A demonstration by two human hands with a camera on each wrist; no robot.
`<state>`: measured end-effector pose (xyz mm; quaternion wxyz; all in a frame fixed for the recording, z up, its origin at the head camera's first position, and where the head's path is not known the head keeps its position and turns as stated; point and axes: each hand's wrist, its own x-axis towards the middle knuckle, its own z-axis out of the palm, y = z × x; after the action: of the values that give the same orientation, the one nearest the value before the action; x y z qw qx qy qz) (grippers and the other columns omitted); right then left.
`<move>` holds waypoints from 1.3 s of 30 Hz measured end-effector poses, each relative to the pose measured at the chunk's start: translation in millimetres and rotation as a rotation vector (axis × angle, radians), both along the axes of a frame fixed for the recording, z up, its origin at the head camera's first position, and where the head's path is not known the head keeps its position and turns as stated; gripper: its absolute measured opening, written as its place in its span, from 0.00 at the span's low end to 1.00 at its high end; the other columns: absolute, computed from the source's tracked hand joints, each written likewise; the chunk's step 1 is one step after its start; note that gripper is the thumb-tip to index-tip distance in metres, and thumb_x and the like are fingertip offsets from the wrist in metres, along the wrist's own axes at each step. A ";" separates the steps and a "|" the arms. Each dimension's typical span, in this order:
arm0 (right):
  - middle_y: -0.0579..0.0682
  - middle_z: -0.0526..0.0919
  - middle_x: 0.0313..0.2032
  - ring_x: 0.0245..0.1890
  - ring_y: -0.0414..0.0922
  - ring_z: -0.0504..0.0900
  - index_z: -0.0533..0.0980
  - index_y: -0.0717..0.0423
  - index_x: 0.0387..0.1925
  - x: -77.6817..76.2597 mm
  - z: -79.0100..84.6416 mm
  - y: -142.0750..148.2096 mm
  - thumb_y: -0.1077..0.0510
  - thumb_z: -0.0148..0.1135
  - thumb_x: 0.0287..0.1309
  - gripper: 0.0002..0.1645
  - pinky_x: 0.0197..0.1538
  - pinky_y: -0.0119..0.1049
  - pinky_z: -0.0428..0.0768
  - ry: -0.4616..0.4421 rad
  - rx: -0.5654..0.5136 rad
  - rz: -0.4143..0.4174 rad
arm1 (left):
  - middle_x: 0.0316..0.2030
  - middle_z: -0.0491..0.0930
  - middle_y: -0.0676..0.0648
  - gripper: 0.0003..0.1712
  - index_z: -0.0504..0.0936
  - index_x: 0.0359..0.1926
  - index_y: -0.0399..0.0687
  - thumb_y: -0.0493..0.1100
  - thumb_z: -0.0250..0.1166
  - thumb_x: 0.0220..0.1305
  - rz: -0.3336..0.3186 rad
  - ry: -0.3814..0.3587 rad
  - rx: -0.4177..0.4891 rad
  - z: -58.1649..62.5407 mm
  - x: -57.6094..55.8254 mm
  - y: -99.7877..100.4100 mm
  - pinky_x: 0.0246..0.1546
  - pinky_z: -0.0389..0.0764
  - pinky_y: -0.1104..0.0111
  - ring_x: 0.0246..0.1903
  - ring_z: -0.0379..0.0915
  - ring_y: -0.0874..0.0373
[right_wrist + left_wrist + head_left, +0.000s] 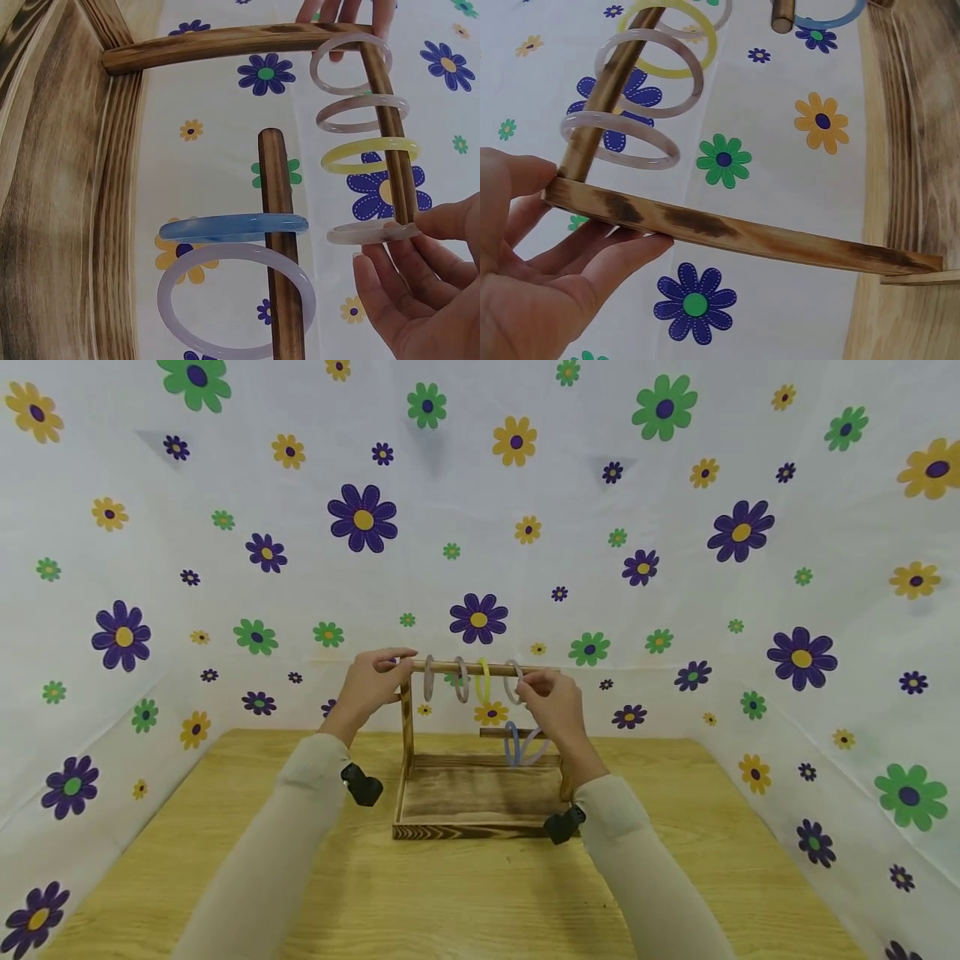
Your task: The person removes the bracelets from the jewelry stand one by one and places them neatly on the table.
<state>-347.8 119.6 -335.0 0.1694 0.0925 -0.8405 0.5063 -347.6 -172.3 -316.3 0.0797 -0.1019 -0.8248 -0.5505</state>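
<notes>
1. Surface (480,902): is lying beneath and in front of the stand (480,832).
2. Right wrist camera (564,824): is overlapping the stand's front rim in the head view; a dropping wrist could be knocking that rim.
3. Left hand (371,681): is gripping the stand's upper left corner; a loosening grip could be letting the stand rock.
4. Right hand (555,697): is pinching the pale bangle (349,235), thumb against fingers.
5. Pale bangle: is apparently encircling the stand's upper rod (402,191), fingers partly hiding it; a slack pinch could be dropping it, a skewed pull jamming it.
6. Yellow bangle (382,144), two mauve bangles (609,118): are hanging farther left on the stand's upper rod; a jolt could be sliding them together.
7. Blue bangle (225,227), lilac bangle (166,296): are hanging on the stand's lower rod (276,172); a brushing arm could be nudging the blue one off the free end.
8. Flowered cloth (450,468): is hanging behind the stand.
</notes>
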 end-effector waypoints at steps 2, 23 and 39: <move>0.62 0.90 0.43 0.39 0.56 0.89 0.84 0.62 0.46 0.6 0.6 0.5 0.56 0.64 0.69 0.13 0.40 0.35 0.84 0.005 -0.002 0.003 | 0.67 0.74 0.31 0.26 0.75 0.71 0.46 0.50 0.56 0.79 -0.002 -0.024 0.005 3.8 0.4 0.0 0.57 0.82 0.47 0.66 0.73 0.37; 0.64 0.89 0.45 0.45 0.56 0.89 0.83 0.64 0.47 3.5 3.7 3.3 0.57 0.62 0.70 0.14 0.47 0.39 0.87 -0.040 -0.070 0.029 | 0.67 0.75 0.33 0.24 0.77 0.69 0.47 0.50 0.57 0.79 -0.016 -0.014 -0.036 -0.2 -6.5 -3.1 0.54 0.84 0.51 0.64 0.77 0.39; 0.68 0.88 0.46 0.43 0.59 0.90 0.82 0.66 0.50 8.3 7.2 16.0 0.58 0.63 0.70 0.15 0.37 0.27 0.85 -0.030 -0.100 0.049 | 0.68 0.75 0.33 0.23 0.78 0.68 0.45 0.49 0.58 0.79 -0.055 -0.031 -0.013 4.1 -4.2 -5.2 0.55 0.83 0.49 0.65 0.75 0.38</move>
<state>-339.5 135.6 -327.8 0.1487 0.0970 -0.8141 0.5529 -351.8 -177.6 -312.1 0.0510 -0.1166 -0.8264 -0.5485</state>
